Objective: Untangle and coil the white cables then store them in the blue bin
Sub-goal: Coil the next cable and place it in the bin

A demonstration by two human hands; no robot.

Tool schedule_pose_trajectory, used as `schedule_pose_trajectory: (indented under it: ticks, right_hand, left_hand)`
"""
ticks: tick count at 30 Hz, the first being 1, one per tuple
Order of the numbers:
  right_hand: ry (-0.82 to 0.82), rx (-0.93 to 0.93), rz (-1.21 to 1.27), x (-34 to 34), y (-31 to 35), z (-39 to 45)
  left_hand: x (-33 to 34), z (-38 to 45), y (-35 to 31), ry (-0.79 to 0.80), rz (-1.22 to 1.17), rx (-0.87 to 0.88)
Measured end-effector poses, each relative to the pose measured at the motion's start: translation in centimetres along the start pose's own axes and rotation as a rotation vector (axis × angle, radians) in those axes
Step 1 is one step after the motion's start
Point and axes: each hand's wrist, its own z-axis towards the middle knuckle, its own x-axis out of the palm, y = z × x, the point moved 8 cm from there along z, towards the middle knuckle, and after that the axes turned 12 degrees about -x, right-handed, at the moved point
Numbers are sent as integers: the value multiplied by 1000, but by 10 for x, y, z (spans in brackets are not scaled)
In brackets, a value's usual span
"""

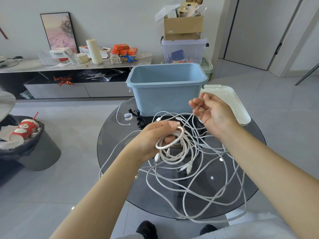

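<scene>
- At the far left, a dark waste bin (34, 147) is seen on the floor, with a red paper cup (24, 129) lying on top of its contents.
- Along the far wall a low cabinet (74, 66) is set; a cream cylinder (94, 51), orange packets (124, 50) and a framed picture (59, 31) are seen on it.
- A round dark glass table (120, 144) is placed in the middle of the scene. On its far left part a thin white tie (119, 118) and a black strap (140, 120) are laid.
- The left hand (155, 137) is held above the table, and a small coil of white cable (170, 140) is gripped in its curled fingers; plug ends are seen hanging just below the coil.
- The rest of the white cables (198, 178) is spread in a loose tangle over the near and right part of the table, with some loops hanging past the near edge.
- The blue bin (165, 90) is stood on the far side of the table, open at the top; no cable is seen inside it.
- Behind the bin, a cardboard box (183, 27) is stacked on a clear plastic crate (183, 50).
- The right hand (212, 111) is raised just right of the bin's near corner, and a single strand of cable (198, 105) is pinched between thumb and fingers; the strand is seen running down to the tangle.
- A white lid (231, 100) is laid on the table's far right, just beside the bin.
</scene>
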Motion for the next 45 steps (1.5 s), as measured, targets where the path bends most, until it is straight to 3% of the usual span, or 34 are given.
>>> schedule_pose_trajectory:
  ticks: [4, 6, 8, 10, 24, 29, 45]
  right_hand:
    - [248, -14, -214, 13, -3, -4]
    - [401, -54, -433, 18, -7, -10]
    - [501, -135, -675, 22, -5, -15]
    - [535, -165, -759, 26, -4, -18]
    - [648, 24, -497, 45, -9, -37]
    - [603, 27, -478, 43, -8, -35]
    - [719, 77, -471, 45, -13, -39]
  left_hand:
    - [-9, 0, 0, -170, 65, -25]
    - [-15, 0, -1, -245, 80, -44]
    - [-15, -2, -3, -260, 79, -37]
    - [-14, -3, -5, -236, 80, -17]
    - [-10, -7, -15, -144, 58, 175]
    - [-9, -10, -18, -141, 58, 198]
    - [-10, -9, -17, -136, 79, 183]
